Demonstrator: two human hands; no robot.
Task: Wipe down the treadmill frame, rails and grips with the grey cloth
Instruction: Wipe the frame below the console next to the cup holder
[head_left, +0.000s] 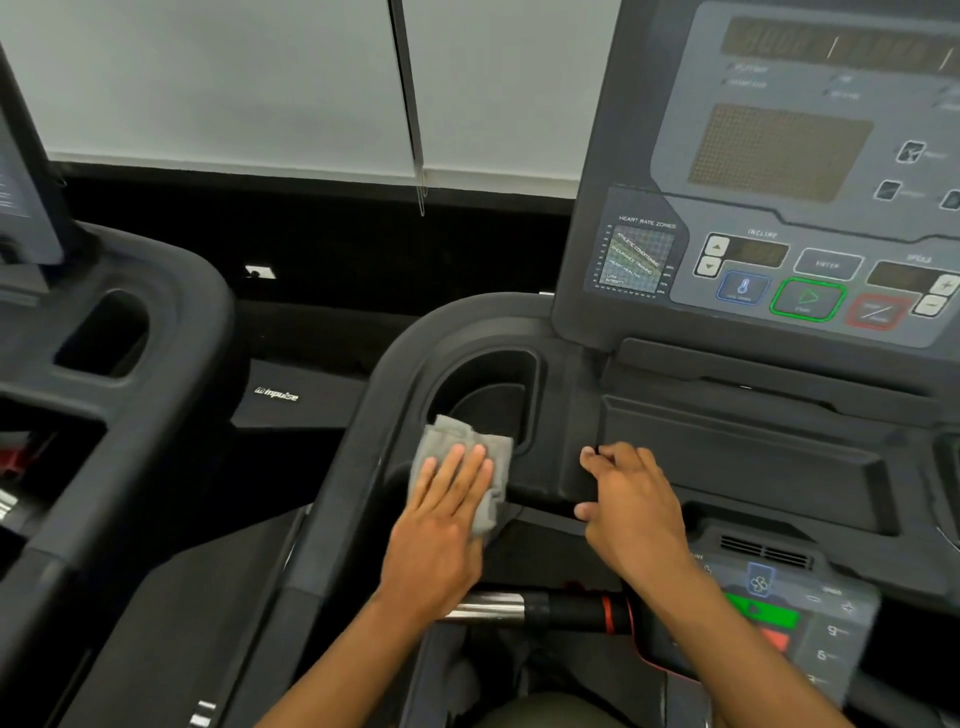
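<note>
My left hand lies flat, fingers together, pressing the grey cloth onto the black treadmill frame just below the left cup holder. The cloth is crumpled and sticks out past my fingertips toward the cup holder's rim. My right hand rests on the frame to the right of the cloth, fingers loosely curled, thumb over the edge, holding nothing. Below my hands runs a handlebar grip with a chrome section and a red ring.
The console with its display and buttons rises at the upper right. A lower keypad sits under my right forearm. A second treadmill stands to the left across a dark gap. White wall panels are behind.
</note>
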